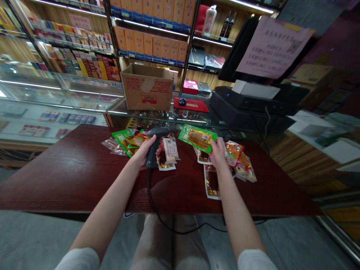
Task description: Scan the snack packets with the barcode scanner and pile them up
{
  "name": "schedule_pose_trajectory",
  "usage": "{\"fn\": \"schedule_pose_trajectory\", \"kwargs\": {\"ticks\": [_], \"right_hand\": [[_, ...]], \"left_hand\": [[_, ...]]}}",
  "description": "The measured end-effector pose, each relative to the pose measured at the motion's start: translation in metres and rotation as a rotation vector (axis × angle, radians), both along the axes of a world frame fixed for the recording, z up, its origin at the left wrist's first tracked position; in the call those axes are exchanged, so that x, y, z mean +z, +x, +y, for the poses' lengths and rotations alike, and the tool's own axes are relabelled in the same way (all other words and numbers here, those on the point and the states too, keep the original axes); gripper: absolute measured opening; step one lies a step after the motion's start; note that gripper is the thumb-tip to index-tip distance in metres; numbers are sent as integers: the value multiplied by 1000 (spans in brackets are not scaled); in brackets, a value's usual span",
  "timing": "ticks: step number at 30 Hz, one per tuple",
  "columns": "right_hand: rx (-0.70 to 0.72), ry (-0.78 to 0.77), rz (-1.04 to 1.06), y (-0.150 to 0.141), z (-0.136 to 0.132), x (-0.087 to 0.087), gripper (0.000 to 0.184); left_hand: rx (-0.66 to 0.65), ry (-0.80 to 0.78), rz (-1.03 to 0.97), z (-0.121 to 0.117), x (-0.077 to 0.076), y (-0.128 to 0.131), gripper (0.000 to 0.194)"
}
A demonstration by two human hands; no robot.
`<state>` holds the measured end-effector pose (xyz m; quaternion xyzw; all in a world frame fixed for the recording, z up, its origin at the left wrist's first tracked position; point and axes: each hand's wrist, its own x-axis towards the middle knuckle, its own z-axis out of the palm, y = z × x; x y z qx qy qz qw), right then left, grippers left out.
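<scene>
My left hand (144,152) is wrapped round the handle of a black barcode scanner (152,154), whose cable hangs over the table edge. In my right hand (218,152) is a green-edged snack packet (198,137), gripped at its right end and raised a little, its barcode label facing up. Beyond my left hand lies a pile of green and red packets (123,140). A pale packet (170,149) rests on a white-edged brown packet between my hands. Under and beside my right hand are red packets (234,152) and another white-edged brown packet (211,182).
The dark red table (70,168) meets a glass counter. On that counter stand an open cardboard box (147,88), a mouse (182,101) on a red mat (197,105), and black register equipment (247,108) by a monitor. The scanner cable (182,232) loops over my lap.
</scene>
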<state>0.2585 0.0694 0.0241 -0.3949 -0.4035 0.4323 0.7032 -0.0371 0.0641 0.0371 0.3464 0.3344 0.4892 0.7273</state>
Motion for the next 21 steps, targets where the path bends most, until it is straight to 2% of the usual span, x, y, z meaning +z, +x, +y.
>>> {"fn": "schedule_pose_trajectory", "kwargs": {"ticks": [7, 12, 17, 21], "right_hand": [[55, -34, 83, 16, 8, -24, 32], [79, -15, 69, 12, 5, -27, 32], [57, 2, -15, 5, -1, -26, 29], [-33, 11, -145, 9, -3, -27, 28]], "left_hand": [[-183, 128, 185, 5, 13, 55, 45], [-230, 188, 195, 8, 4, 86, 51], [-230, 184, 135, -3, -1, 104, 55], [-181, 160, 73, -13, 2, 101, 53]]}}
